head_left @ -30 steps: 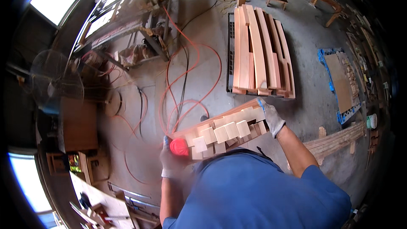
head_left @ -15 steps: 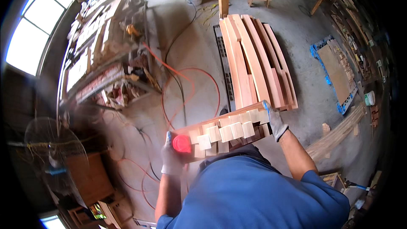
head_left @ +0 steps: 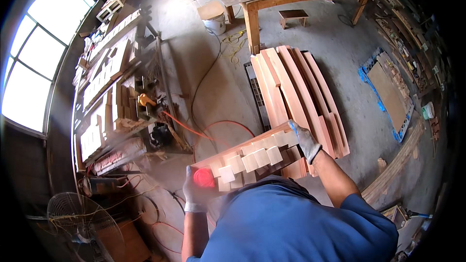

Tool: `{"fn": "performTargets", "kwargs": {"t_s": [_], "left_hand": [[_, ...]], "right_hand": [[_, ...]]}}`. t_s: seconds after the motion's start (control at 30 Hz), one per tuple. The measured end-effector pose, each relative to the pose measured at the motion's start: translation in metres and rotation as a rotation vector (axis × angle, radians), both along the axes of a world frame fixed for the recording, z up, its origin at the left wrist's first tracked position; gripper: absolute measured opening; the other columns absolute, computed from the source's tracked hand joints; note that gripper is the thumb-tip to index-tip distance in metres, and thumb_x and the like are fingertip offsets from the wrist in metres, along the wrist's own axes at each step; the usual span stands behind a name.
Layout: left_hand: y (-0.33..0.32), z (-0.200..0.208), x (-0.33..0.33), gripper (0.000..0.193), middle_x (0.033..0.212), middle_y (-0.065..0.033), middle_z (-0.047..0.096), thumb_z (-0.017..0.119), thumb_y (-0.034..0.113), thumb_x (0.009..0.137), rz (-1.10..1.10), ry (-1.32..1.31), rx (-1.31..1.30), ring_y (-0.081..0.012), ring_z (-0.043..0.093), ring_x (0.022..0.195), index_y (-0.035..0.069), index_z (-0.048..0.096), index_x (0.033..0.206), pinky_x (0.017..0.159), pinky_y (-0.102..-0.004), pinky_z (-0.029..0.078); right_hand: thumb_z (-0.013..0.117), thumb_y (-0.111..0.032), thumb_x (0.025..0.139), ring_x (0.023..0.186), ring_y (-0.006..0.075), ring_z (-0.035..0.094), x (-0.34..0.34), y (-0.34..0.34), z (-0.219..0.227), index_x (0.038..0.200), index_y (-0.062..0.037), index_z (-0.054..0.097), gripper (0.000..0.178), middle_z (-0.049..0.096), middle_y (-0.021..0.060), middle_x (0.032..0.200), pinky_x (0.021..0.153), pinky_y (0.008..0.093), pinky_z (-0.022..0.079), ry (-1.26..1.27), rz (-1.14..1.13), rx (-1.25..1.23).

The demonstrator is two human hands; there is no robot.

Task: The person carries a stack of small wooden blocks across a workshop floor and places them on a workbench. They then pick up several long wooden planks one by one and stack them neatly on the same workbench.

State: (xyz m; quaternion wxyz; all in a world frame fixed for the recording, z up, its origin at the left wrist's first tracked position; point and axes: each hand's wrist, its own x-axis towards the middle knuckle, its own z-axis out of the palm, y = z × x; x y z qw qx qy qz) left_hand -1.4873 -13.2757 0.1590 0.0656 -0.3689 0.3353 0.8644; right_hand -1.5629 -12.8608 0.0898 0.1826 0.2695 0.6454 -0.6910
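Note:
I carry a shallow wooden tray (head_left: 238, 147) in front of my waist, tilted so its right end is farther away. My left hand (head_left: 194, 193), in a pale work glove, is closed round its left end. My right hand (head_left: 307, 143), in a grey glove with blue fingertips, grips the far right corner. Several light wood blocks (head_left: 250, 161) lie in the tray in uneven rows. A red round object (head_left: 204, 178) sits beside them near my left hand; its exact kind is blurred. My shirt hides part of the tray's near side.
Curved reddish boards (head_left: 291, 92) are stacked just beyond the tray. A wooden table (head_left: 301, 1) with more boards stands farther off, a low stool (head_left: 293, 14) by it. At left is a cluttered workbench (head_left: 107, 92), with an orange hose (head_left: 228, 122) and a fan (head_left: 80, 218) nearby.
My view has shifted, so more of the far table shows and the stacked boards sit lower. Both hands keep hold of the tray, which appears slightly farther left.

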Motion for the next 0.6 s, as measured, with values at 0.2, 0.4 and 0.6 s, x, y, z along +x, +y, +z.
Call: {"fn": "performTargets", "kwargs": {"t_s": [0.2,0.4,0.6], "left_hand": [[-0.004,-0.022,-0.133,0.044,0.099,-0.0145,0.075,0.058,0.051,0.108,-0.073,-0.017,0.019,-0.0302,0.073,0.086,0.008,0.066,0.113,0.075,-0.0459,0.063],[-0.023,-0.037,-0.29,0.045,0.109,-0.0117,0.072,0.06,0.046,0.109,-0.09,-0.026,-0.064,-0.0253,0.071,0.097,0.002,0.066,0.117,0.088,-0.0423,0.06],[-0.07,-0.016,-0.436,0.037,0.1,-0.0093,0.076,0.064,0.046,0.106,-0.208,-0.08,-0.093,-0.0255,0.074,0.091,0.01,0.069,0.112,0.082,-0.0425,0.063]], "right_hand": [[0.062,-0.06,0.103,0.108,0.0186,0.07,-0.098,0.006,-0.039,0.131,0.0012,0.069,0.068,0.074,0.0106,0.12,0.099,0.0337,0.055,-0.006,-0.127,-0.063],[0.06,-0.062,0.103,0.107,0.0201,0.072,-0.226,-0.015,-0.047,0.141,-0.0003,0.063,0.072,0.075,0.0118,0.121,0.099,0.0359,0.056,-0.014,-0.21,0.036],[0.061,-0.065,0.102,0.116,0.0161,0.064,-0.351,-0.041,-0.03,0.145,0.006,0.061,0.083,0.072,0.0115,0.127,0.106,0.0335,0.05,-0.12,-0.21,-0.009]]}}
